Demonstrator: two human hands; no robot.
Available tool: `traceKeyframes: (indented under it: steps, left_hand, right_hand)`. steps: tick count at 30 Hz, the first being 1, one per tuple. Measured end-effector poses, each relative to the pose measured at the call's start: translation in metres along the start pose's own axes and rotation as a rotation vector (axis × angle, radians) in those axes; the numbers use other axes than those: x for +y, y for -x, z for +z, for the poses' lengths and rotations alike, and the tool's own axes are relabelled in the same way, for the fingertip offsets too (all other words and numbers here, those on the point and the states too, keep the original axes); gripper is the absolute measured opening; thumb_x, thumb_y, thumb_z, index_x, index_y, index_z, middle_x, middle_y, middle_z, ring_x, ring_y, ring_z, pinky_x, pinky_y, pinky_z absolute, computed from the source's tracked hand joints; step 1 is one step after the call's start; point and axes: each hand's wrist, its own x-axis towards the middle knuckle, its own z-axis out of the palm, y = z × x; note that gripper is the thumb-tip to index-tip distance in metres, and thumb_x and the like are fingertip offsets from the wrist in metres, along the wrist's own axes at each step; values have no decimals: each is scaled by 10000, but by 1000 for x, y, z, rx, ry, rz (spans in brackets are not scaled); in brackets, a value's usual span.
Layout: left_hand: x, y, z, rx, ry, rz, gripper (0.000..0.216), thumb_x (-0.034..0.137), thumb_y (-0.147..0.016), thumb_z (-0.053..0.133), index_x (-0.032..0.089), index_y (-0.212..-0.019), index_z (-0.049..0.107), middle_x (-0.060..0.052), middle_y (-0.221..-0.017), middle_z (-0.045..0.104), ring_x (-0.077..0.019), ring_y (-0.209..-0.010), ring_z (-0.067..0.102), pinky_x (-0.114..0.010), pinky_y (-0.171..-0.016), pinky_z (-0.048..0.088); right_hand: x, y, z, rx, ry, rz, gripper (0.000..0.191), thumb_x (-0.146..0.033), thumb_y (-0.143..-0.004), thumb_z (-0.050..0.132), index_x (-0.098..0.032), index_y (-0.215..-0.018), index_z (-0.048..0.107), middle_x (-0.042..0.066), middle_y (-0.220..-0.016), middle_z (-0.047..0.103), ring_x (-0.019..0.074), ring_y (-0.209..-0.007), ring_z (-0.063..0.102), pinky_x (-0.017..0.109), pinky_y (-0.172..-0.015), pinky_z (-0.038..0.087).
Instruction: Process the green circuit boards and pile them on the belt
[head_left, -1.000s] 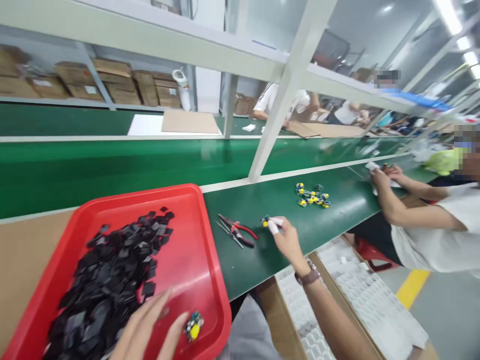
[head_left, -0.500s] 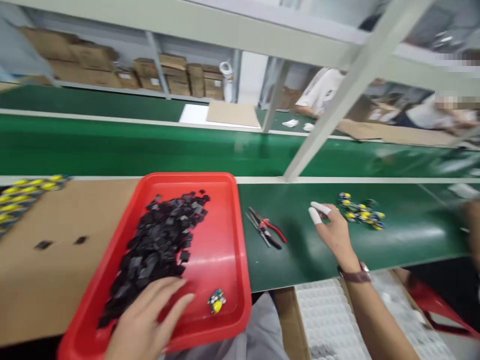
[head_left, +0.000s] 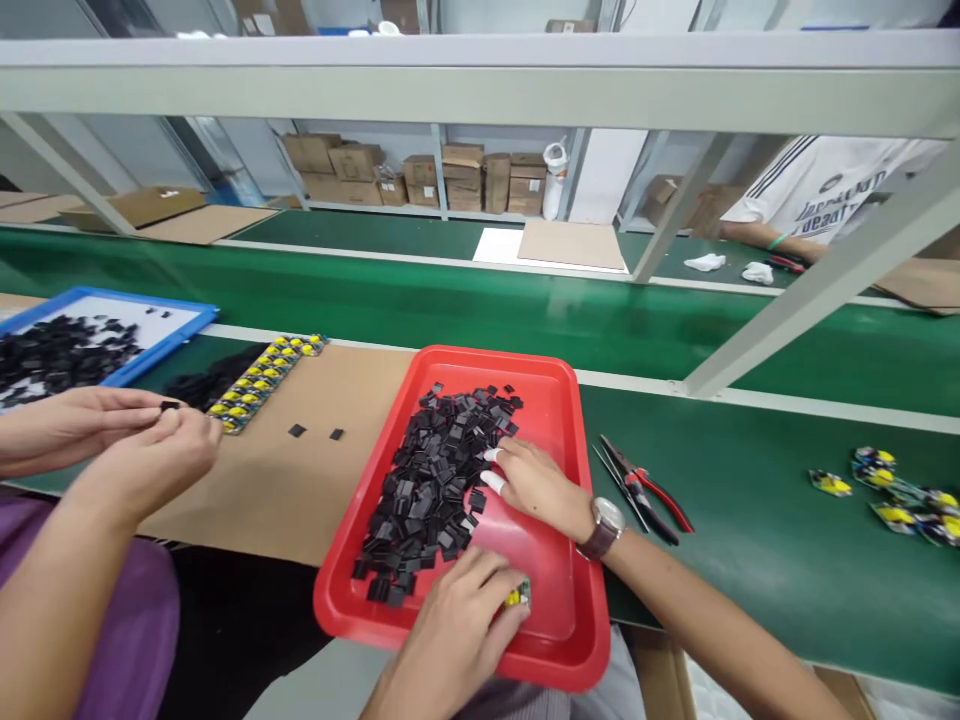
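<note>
My left hand (head_left: 466, 622) is closed around a small circuit board (head_left: 524, 592) with a yellow part, low over the near end of the red tray (head_left: 592, 640); fingers partly cover the board. My right hand (head_left: 538, 488), white covers on two fingertips, reaches into the tray from the right. Its thumb and index finger are apart, at the edge of a heap of small black square pieces (head_left: 442, 460). No piece shows between them.
Right of the tray lie red-handled pliers (head_left: 651, 492), tweezers (head_left: 619, 485) and several circuit boards (head_left: 896, 517). At left, a co-worker's hands (head_left: 161, 440) hold a black piece above cardboard (head_left: 300, 490), near a row of boards (head_left: 259, 385) and a blue-rimmed tray (head_left: 161, 350).
My right hand has moved from beside the loose boards into the tray, at the black pieces. My left hand has taken hold of the board in the tray. The view has swung left.
</note>
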Motion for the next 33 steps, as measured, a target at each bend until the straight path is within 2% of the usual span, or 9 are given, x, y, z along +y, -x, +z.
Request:
traceKeyframes:
  steps: [5, 8, 11, 12, 14, 16, 21, 28, 33]
  left_hand:
    - [-16, 19, -2, 43, 159, -94, 276, 144, -997, 560, 244, -1246, 624, -60, -1183, 678, -211, -1053, 697, -353, -934, 572]
    - [-17, 21, 0, 75, 153, -108, 255, 181, -926, 698, 253, -1170, 676, -50, -1139, 697, -238, -1041, 694, -381, -925, 583]
    - [-9, 14, 0, 268, 199, -130, 421, 274, -797, 866, 237, -1178, 690, -66, -1144, 714, -271, -1063, 686, -410, -935, 590]
    - [-5, 10, -2, 369, 240, -126, 411, 289, -800, 867, 227, -1169, 696, -71, -1116, 724, -257, -1024, 697, -392, -910, 600]
    - [4, 1, -6, 544, 312, -93, 205, 267, -890, 780, 215, -1081, 728, -68, -1001, 740, -212, -897, 715, -344, -828, 613]
    - [14, -6, -11, 613, 336, -36, 90, 225, -966, 674, 212, -1005, 754, -67, -914, 746, -189, -815, 717, -322, -775, 613]
    - [31, -12, -14, 520, 314, 36, 139, 186, -962, 673, 215, -1081, 739, -65, -978, 747, -184, -867, 716, -309, -818, 588]
    - [34, -24, -15, 349, 382, -62, 209, 190, -1031, 514, 208, -863, 637, -15, -820, 672, -145, -751, 648, -267, -709, 516]
    - [36, -29, -21, 254, 302, -23, 196, 194, -1035, 500, 215, -922, 658, -25, -891, 693, -157, -801, 666, -275, -756, 540]
  right_hand:
    - [9, -6, 2, 16, -117, 84, 125, -125, -929, 621, -179, -840, 691, 56, -852, 722, 202, -745, 684, 334, -733, 558]
    - [-2, 11, -5, 50, -246, 107, 83, -192, -942, 630, -178, -973, 706, 31, -799, 746, 194, -686, 712, 318, -663, 606]
    - [-24, 41, -15, 146, -532, 99, 241, -278, -941, 666, -234, -1171, 720, 51, -963, 798, 227, -849, 774, 354, -795, 658]
    - [-30, 52, -18, 181, -573, 73, 193, -285, -928, 684, -264, -1106, 757, 55, -1009, 802, 237, -890, 779, 348, -827, 658]
    - [-38, 72, -20, 263, -594, 53, 153, -281, -872, 745, -297, -1016, 794, 52, -1009, 812, 247, -868, 791, 304, -797, 669]
    - [-40, 88, -19, 353, -606, 82, 153, -280, -822, 790, -299, -973, 805, 52, -958, 823, 249, -794, 802, 269, -737, 677]
    - [-50, 105, -12, 473, -726, 277, 97, -297, -827, 797, -252, -913, 790, 65, -874, 822, 235, -739, 803, 264, -733, 682]
    - [-55, 106, -16, 393, -1088, 361, 174, -374, -853, 797, -212, -888, 744, 67, -828, 811, 221, -720, 796, 299, -704, 685]
    - [-45, 117, -24, 363, -854, 225, 155, -279, -911, 728, -232, -1054, 766, 73, -956, 808, 218, -850, 778, 341, -822, 663]
